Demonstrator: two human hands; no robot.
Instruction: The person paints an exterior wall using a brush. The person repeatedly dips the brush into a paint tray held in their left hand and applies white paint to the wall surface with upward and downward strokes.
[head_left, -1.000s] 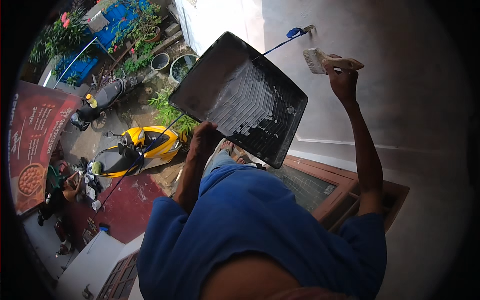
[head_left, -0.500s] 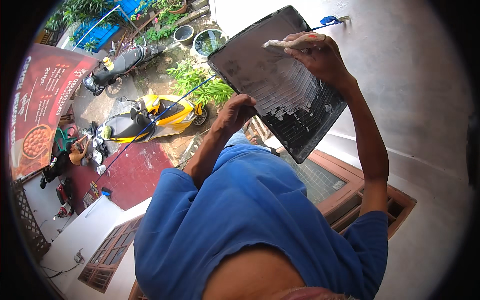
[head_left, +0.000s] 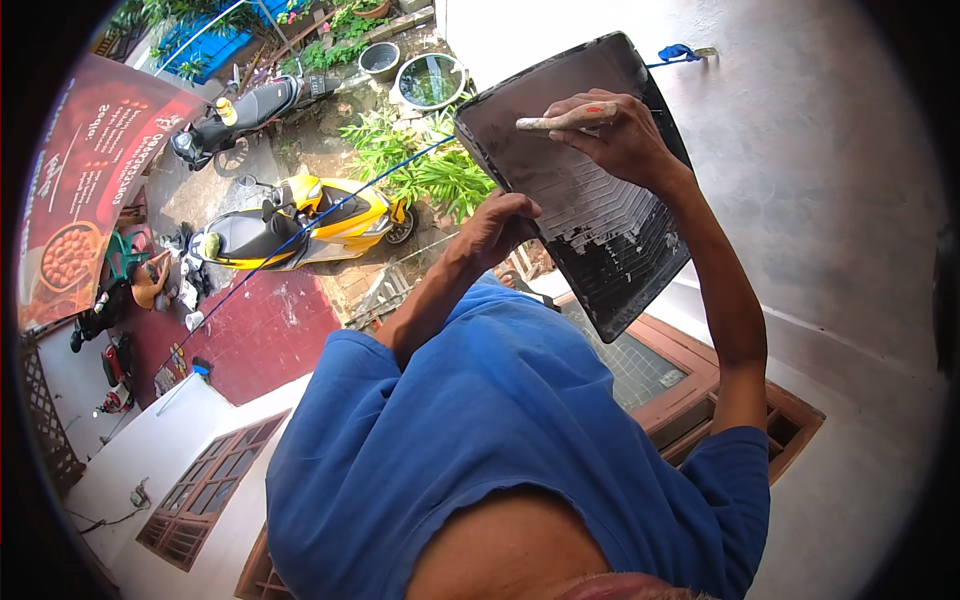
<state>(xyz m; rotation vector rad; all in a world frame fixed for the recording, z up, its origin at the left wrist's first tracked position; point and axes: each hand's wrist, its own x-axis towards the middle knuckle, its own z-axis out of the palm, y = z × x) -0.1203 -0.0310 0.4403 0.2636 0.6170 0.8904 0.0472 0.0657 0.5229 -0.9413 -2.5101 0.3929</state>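
Observation:
A black paint tray (head_left: 590, 225) with a ribbed slope is held up and tilted in front of me. Greyish wet paint coats its upper part, while the lower ribs are mostly bare black with pale smears. My left hand (head_left: 492, 228) is closed on the tray's left rim, thumb on top and its other fingers hidden beneath. Over the tray's upper half, my right hand (head_left: 622, 140) pinches a paint-smeared paintbrush (head_left: 545, 124) with a pale handle and a red mark. The brush's end points left above the paint; whether it touches the tray, I cannot tell.
A pale wall (head_left: 820, 200) rises at the right, with a blue cord (head_left: 400, 170) running from it across the yard. Below left are a yellow scooter (head_left: 340, 225), a black motorcycle (head_left: 250, 115), a red banner (head_left: 95, 190) and a person sitting (head_left: 148, 285). A wood-framed window (head_left: 680, 375) lies beneath the tray.
The tray has shifted slightly right and down in view, with my left hand moving along. My right hand has moved a little down and left over it, and the brush angle has changed.

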